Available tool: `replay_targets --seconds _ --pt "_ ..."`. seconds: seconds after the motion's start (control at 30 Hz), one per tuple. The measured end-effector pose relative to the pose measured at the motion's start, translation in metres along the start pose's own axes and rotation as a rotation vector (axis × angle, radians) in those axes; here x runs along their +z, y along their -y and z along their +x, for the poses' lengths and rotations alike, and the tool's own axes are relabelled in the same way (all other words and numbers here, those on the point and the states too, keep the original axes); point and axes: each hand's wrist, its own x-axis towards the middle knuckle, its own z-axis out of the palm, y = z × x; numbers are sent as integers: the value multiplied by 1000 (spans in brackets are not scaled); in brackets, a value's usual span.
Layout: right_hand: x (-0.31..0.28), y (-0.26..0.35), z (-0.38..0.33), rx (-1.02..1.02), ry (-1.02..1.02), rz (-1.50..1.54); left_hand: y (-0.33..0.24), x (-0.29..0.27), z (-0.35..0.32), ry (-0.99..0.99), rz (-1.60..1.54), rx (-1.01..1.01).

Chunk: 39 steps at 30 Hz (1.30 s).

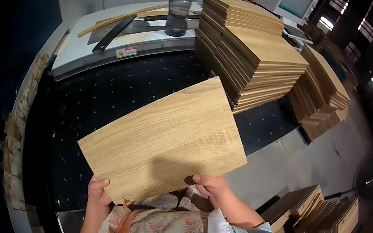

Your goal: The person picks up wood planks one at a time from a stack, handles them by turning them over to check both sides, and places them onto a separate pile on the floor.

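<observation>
A rectangular wood-grain board (169,133) is held up in front of me, tilted, with its far corner pointing away. My left hand (99,190) grips its near left corner, thumb on the top face and fingers hidden beneath. At the near right edge my right hand (210,185) holds the same board, its thumb also on top. Beyond the board stands a tall stack of similar wood-grain boards (274,47). Below it all lies a black table (127,93) dotted with small holes.
A white machine ledge (73,53) carries a blue-lidded bottle (178,16), a dark metal bar (114,33) and a wooden strip (119,19). A second board stack (323,88) stands right, near a monitor (293,2). More boards (324,224) sit low at the right.
</observation>
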Motion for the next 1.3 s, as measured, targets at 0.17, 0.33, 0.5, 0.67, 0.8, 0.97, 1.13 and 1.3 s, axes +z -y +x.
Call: replay_targets --seconds 0.17,0.33,0.5,0.67,0.8,0.97,1.13,1.3 --pt "0 -3 3 -22 51 -19 -6 10 1 -22 78 36" --pt "-1 -1 1 73 54 43 -10 12 1 -21 131 44" --pt "17 25 -8 188 -20 -62 -8 5 1 -17 139 44" --pt "24 45 -14 221 -2 -192 -7 4 3 -15 145 66" --pt "26 47 -15 228 20 -176 -7 -2 4 -1 142 96" --pt "29 45 -15 281 3 -195 -12 -9 -4 -7 181 121" --pt "-29 -34 2 183 -5 53 -15 10 6 -135 327 125" --pt "-20 -41 5 238 -159 352 -30 -20 -1 -289 807 241"
